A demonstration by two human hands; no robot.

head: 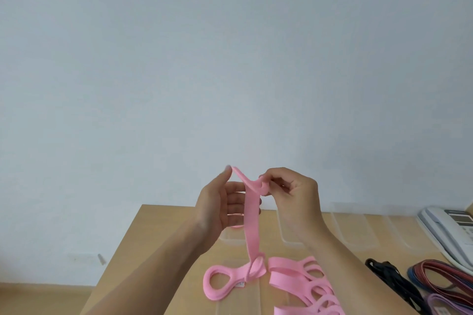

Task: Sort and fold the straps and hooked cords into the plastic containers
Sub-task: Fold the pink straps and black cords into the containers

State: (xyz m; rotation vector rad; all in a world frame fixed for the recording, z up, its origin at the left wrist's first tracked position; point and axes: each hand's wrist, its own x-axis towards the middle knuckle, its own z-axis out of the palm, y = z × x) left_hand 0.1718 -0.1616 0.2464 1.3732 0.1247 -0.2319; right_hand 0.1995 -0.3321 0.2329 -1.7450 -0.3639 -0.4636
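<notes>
- Two bare hands hold one long pink woven strap with sewn loops (252, 225) above the light wooden table (163, 222).
- Right hand (294, 193) pinches the strap's rolled top end between curled fingers.
- Left hand (220, 206) has straight fingers, its thumb tip touching the strap's upper edge.
- Strap hangs down onto clear plastic containers (289, 235) on the table; its remaining loops lie there.
- Dark and red cords (435, 276) lie right of the strap.
</notes>
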